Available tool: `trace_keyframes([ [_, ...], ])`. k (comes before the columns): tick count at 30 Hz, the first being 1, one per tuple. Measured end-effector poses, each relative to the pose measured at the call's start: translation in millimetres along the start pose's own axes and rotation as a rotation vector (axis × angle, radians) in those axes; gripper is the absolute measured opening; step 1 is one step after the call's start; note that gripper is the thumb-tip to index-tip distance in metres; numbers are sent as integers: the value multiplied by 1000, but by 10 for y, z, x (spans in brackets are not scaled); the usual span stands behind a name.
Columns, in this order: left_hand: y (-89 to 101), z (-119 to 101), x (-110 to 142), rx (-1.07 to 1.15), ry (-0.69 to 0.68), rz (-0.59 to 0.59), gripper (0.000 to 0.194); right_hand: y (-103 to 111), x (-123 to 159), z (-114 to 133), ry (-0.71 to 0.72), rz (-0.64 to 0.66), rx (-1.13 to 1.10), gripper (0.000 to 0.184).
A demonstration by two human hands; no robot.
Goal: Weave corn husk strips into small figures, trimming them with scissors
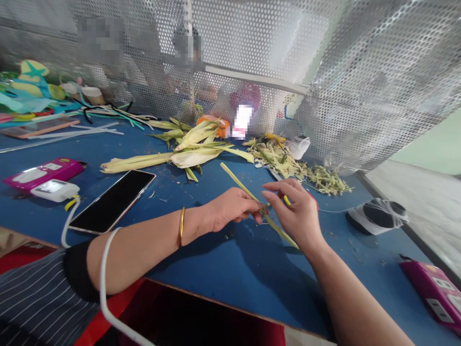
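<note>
Husk strip (239, 181) pinched in left hand (236, 209), slanting between the hands above blue table (216, 288). Right hand (295, 211) curled at the strip, yellow-handled tool (286, 201) tucked in it; fingertip grip can't be told. Thread spool (383, 215) placed right of the hands. Corn husks (198, 149) piled beyond left hand, shredded trimmings (281, 158) beyond right. Black-screened phone (114, 201) laid beside left forearm.

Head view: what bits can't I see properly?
Strip, head view: middle hidden by the left hand.
Yellow thing, head view: mostly hidden by the right hand.
Nearer purple box, head view: cut off by the right edge.
Bright screen, head view: too pixelated to read.
</note>
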State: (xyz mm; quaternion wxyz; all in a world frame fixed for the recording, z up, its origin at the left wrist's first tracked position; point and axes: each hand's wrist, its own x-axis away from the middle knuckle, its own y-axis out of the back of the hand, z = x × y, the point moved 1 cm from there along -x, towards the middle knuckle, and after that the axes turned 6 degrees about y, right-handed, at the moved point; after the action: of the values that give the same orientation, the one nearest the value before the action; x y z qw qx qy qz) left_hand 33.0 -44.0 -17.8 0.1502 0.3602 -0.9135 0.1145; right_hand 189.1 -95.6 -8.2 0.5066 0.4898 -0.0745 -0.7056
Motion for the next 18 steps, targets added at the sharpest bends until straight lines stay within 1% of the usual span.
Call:
trace_keyframes([
  [1,-18,21,2,-45,-10,5,22,-24,3,13,-24,79,-116,17],
  [3,-51,68,-2,-137,-29,4,25,-81,15,29,-160,228,-347,16],
  [5,-77,106,-11,-193,-36,1,25,-124,33,42,-311,308,-535,17],
  [7,-94,122,-20,-188,-28,14,21,-147,52,60,-401,312,-644,18],
  [9,-106,116,-23,-162,-24,41,18,-163,71,78,-429,277,-678,19],
  [11,-118,101,-16,-152,-20,69,16,-183,87,86,-434,251,-659,18],
  [13,-128,87,-4,-148,-10,83,17,-199,90,79,-371,210,-557,16],
  [14,-131,82,2,-143,-2,82,18,-198,85,69,-300,175,-466,15],
  [16,-125,68,9,-109,12,71,19,-173,66,47,-100,88,-235,14],
  [18,-97,45,8,-12,36,64,18,-116,49,31,106,-4,-10,13],
])
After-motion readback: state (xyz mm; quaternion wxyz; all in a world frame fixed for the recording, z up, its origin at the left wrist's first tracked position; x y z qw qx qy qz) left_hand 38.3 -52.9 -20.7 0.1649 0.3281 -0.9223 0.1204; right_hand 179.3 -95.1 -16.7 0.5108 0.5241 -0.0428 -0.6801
